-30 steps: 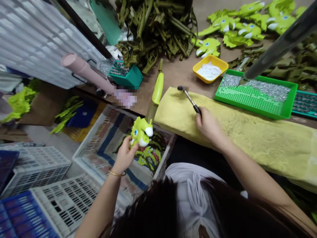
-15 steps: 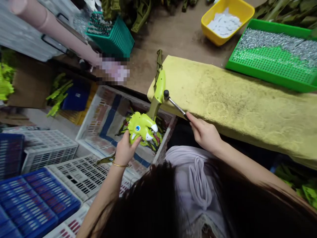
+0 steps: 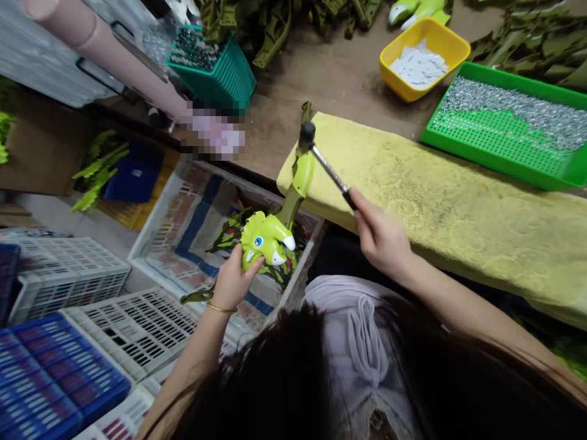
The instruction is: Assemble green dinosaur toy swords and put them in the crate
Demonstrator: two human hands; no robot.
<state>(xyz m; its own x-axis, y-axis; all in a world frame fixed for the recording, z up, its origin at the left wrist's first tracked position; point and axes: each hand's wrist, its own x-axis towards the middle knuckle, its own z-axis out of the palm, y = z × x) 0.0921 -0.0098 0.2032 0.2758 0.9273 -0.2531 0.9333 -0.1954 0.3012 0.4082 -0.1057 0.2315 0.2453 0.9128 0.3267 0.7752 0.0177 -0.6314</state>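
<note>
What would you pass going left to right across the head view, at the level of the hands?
White plastic crate → left hand holding a lime-green toy dinosaur → right hand holding a small hammer → yellow-green padded cloth

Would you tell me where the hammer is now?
Head view: the hammer is in the right hand, its head beside the green toy dinosaur's tail, over the yellow pad.
</note>
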